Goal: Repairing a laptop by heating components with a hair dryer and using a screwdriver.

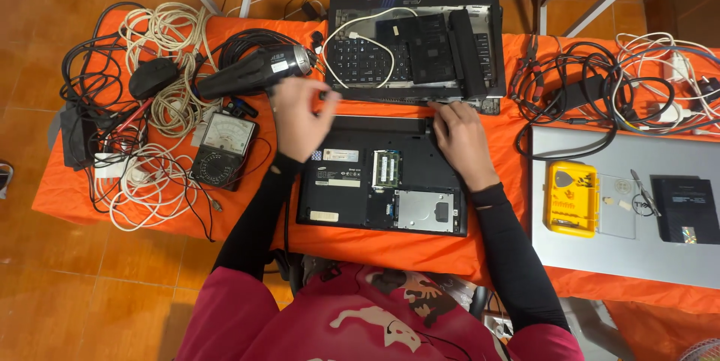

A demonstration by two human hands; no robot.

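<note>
Hands rest apart on an upturned black laptop base (pixel 382 181): left hand (pixel 300 115) curled at its top-left corner, right hand (pixel 461 143) flat on its top-right edge. Just left of the left hand lies a black analogue multimeter (pixel 223 149).

This looks like a small repair workshop for electronics, probably set up in a home. The surface (pixel 450 252) is covered with an orange cloth and stands on a floor of orange tiles (pixel 90 293). An opened laptop (pixel 382 181) lies in the middle with its bottom cover off, and another dismantled laptop (pixel 416 46) lies at the far edge. Near the left edge are an analog multimeter (pixel 223 149), a heat gun (pixel 255 70) and many coiled cables (pixel 169 53). Near the right edge lies a yellow screwdriver bit set (pixel 570 198).
</note>
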